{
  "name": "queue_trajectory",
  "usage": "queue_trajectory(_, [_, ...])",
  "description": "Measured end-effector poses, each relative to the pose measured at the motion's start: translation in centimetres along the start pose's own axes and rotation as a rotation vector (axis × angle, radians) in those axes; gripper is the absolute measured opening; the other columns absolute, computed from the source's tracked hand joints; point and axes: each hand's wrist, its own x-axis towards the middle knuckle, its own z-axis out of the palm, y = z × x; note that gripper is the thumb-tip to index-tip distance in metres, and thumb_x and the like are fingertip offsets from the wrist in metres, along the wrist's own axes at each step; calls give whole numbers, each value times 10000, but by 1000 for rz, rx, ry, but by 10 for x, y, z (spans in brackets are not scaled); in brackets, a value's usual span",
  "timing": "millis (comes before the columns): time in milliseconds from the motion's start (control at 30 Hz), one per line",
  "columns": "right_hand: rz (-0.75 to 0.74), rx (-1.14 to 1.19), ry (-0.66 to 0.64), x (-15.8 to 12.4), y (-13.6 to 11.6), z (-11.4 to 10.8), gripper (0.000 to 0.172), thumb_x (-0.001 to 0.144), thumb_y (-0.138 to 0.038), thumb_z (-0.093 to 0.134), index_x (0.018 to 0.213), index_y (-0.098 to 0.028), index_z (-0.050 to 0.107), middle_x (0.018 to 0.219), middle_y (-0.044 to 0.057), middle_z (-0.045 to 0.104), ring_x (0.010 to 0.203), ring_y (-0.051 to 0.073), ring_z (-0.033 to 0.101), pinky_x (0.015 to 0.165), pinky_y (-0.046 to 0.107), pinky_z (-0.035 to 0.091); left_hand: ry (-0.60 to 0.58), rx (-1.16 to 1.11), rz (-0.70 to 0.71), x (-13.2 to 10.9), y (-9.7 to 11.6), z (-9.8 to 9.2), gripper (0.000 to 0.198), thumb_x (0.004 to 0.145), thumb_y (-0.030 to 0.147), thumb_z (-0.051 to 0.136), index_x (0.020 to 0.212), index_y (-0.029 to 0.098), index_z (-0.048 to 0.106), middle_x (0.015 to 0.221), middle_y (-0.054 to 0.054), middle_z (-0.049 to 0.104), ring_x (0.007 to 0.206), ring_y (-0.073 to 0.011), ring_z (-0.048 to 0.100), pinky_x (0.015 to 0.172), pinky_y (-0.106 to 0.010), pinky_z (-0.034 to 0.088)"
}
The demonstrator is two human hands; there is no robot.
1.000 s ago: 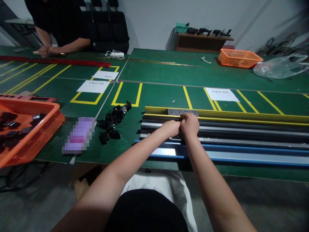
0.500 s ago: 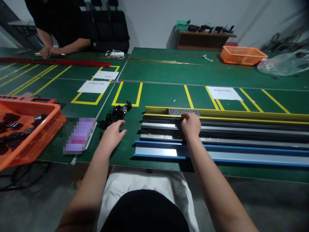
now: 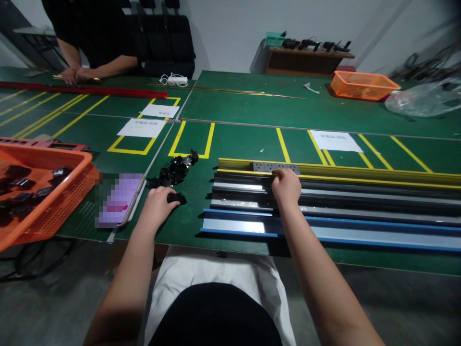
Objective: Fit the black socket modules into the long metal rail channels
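Note:
My left hand (image 3: 158, 207) is low over the green table, fingers curled and closed on a small black part (image 3: 177, 198) that sticks out to its right. Just beyond lies a cluster of black parts (image 3: 177, 168). My right hand (image 3: 287, 188) is closed at the front of a grey socket strip (image 3: 264, 166), its fingertips hidden against it. That strip sits in a long yellow-edged channel (image 3: 360, 173). Beneath my right wrist run black-and-silver channels (image 3: 237, 196) and a blue-edged channel (image 3: 237, 223).
An orange basket (image 3: 77, 192) of black parts stands left, beside a phone with a purple screen (image 3: 124, 199). Paper labels (image 3: 142, 128) and yellow tape lines mark the table. Across it, a person (image 3: 90, 43) works at a red rail (image 3: 118, 92). Another orange basket (image 3: 363, 86) stands far right.
My left hand has moved down and slightly left, and its fingers have closed on a small black part. My right hand stays at the grey socket strip.

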Motion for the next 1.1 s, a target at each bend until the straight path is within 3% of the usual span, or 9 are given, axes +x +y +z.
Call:
queue_trajectory(100, [1,-9,-5,0,-1,0,337,770,-117,453,944,-171,737,1010,107,697,938,253,580,799,352,428,34,-131,-60,-4,8,-4,299,780,387,650,1008,197,620,1103,-104,653,1064,-286,600,954,-416,474])
queue_trajectory(200, [-1,-15,-4,0,-1,-1,321,779,-126,462,942,-169,735,1007,109,695,935,253,578,797,349,421,55,-410,-80,-5,21,-8,360,770,404,660,1056,201,576,1069,-71,671,971,-243,651,880,-376,511])
queue_trajectory(400, [-6,-25,-7,0,0,1,291,794,-144,467,923,-175,726,994,106,683,913,248,567,759,341,399,-4,-934,-43,9,48,-3,469,662,403,768,1035,191,578,966,-36,686,856,-215,684,750,-321,537])
queue_trajectory(600, [-4,-40,-13,0,0,1,280,806,-152,469,929,-176,719,994,105,675,909,248,562,749,340,389,66,-1163,2,34,56,25,484,661,396,788,1073,169,675,1039,-73,696,939,-227,654,845,-347,525])
queue_trajectory(767, [1,-38,-17,0,-1,0,271,803,-153,476,924,-181,717,997,104,674,914,252,560,743,343,388,175,-1475,-77,58,64,52,506,647,409,808,1054,175,622,990,-67,690,910,-202,663,830,-342,540])
queue_trajectory(867, [8,-33,-17,0,-2,-1,266,801,-157,478,916,-182,717,997,104,675,913,252,561,739,344,388,147,-1618,-94,70,72,65,475,648,433,804,980,181,574,940,-47,676,866,-193,670,770,-342,558])
queue_trajectory(1100, [2,-28,-12,1,-2,-1,260,798,-164,480,910,-184,713,988,105,671,902,250,557,741,346,384,159,-1617,-89,82,81,91,432,677,468,766,938,158,615,949,-64,695,902,-195,661,822,-332,538])
